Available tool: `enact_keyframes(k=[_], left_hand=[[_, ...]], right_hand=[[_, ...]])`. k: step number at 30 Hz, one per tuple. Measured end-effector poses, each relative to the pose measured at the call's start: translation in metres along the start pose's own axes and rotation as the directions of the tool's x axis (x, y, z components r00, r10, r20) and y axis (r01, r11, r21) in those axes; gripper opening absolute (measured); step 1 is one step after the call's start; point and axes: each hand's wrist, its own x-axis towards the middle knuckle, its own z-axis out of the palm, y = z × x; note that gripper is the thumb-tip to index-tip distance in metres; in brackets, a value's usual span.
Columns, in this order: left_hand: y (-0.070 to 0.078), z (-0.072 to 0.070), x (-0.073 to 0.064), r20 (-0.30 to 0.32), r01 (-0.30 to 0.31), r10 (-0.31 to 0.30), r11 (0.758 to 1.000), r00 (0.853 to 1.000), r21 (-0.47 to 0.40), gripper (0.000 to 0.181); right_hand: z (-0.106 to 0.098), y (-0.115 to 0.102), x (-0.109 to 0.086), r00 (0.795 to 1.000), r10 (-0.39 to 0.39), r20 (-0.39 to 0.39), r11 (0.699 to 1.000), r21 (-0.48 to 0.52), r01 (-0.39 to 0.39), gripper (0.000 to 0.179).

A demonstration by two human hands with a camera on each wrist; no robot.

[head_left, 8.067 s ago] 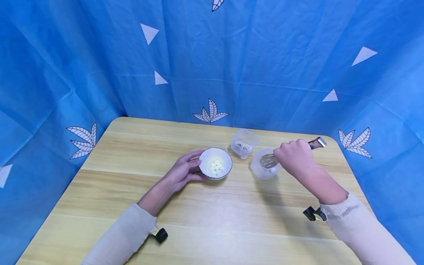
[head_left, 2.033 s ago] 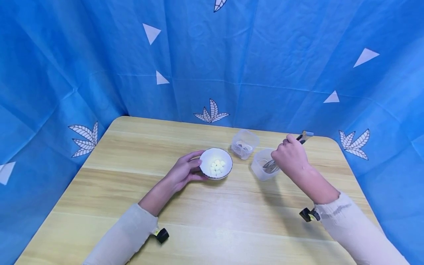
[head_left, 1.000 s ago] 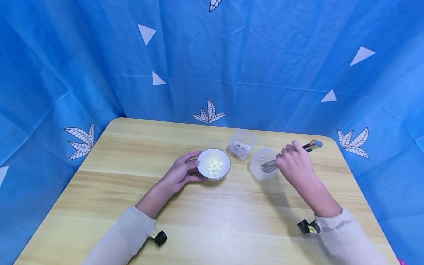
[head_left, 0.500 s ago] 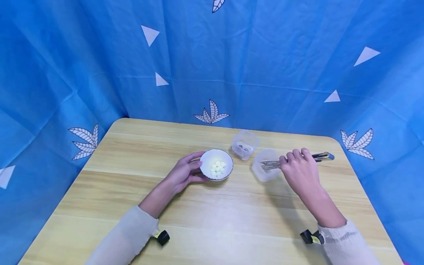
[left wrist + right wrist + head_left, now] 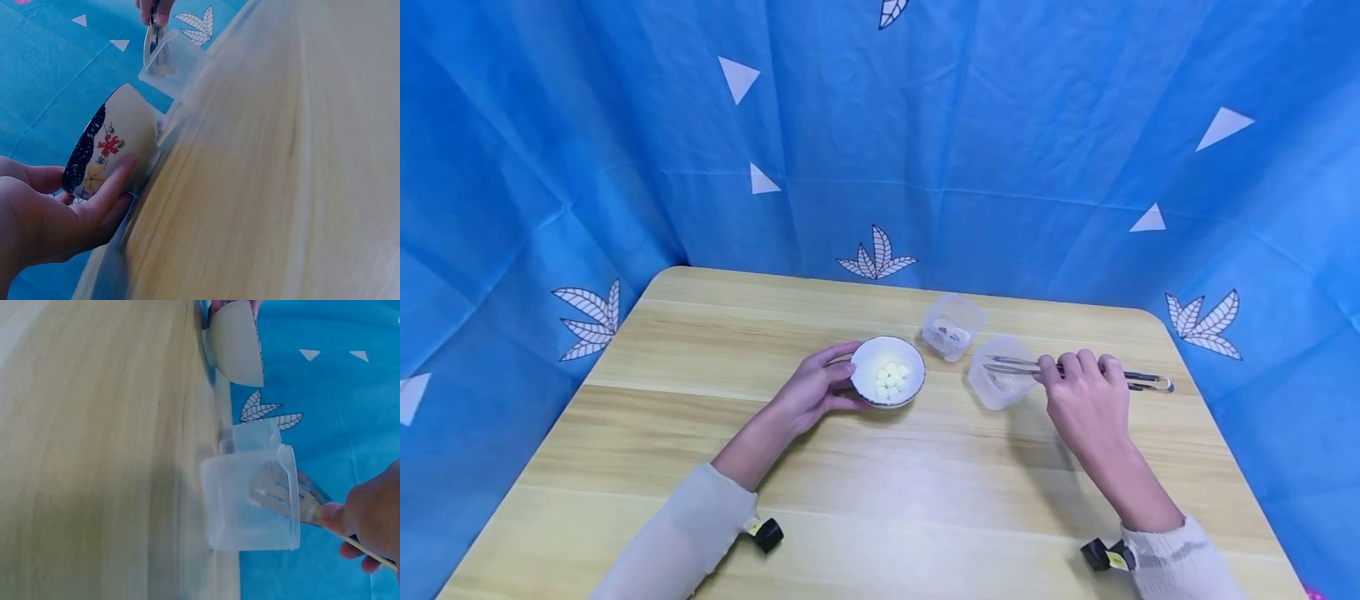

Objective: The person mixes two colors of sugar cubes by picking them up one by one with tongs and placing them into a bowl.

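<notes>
My left hand [image 5: 816, 387] holds a white bowl [image 5: 863, 354] by its side, the thumb near the rim and fingers below. Several small pale yellow pieces [image 5: 891, 379] lie in the bowl. In the left wrist view the bowl's outside [image 5: 128, 119] shows a dark rim band and painted flowers. My right hand [image 5: 1086, 396] grips metal tongs [image 5: 1015, 367] from above. Their slotted ends reach into a clear plastic box [image 5: 988, 392], right of the bowl. Through the box wall in the right wrist view, no piece shows between the slotted ends [image 5: 272, 487].
A smaller clear box [image 5: 943, 312] stands behind, between the bowl and the larger box, with a pale oval thing and dark marks in it. The wooden table [image 5: 880, 517] ends at a blue patterned curtain [image 5: 865, 142] at the back and sides.
My right hand has turned the tongs from steep to nearly level, their handle end swinging right and down. The bowl holds slightly more pieces than 8 seconds ago. My left hand stays put.
</notes>
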Motion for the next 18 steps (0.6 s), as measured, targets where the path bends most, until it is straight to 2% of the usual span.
enact_keyframes(k=[10,18], left_hand=[[-0.0005,0.0007,-0.0005,-0.009,-0.003,0.003,1.000,1.000,-0.004,0.050],[-0.0006,0.0016,0.0000,-0.020,0.004,-0.004,1.000,1.000,-0.003,0.050]], right_hand=[[-0.0014,0.0021,-0.0043,0.997,0.051,-0.061,0.998,0.024,-0.049,0.040],[-0.0027,0.0052,-0.0057,0.996,0.080,-0.039,0.995,0.055,-0.078,0.035]])
